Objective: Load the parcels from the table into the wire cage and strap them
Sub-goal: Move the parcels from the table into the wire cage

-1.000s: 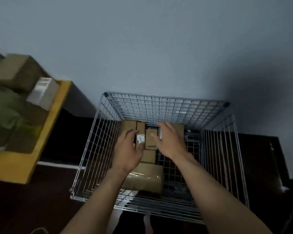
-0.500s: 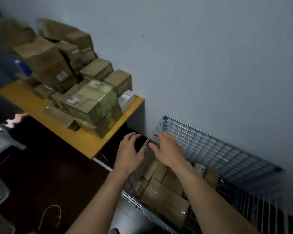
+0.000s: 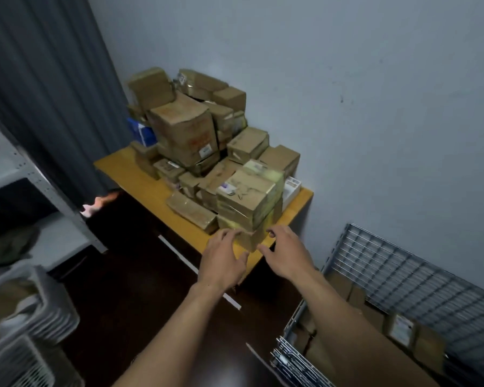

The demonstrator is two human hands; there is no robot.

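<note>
Parcels (image 3: 207, 152) are sitting piled on the tabletop (image 3: 140, 180) against the wall. I am holding my left hand (image 3: 224, 261) and right hand (image 3: 288, 255) either side of the taped stack (image 3: 249, 196) at the tabletop's near corner, fingers (image 3: 281, 232) spread loose, gripping nothing. The wire cage (image 3: 403, 269), right of the tabletop, is holding more boxes.

Brown parcels (image 3: 185, 135), yellow table (image 3: 140, 180), seemingly blue box (image 3: 141, 132)
</note>
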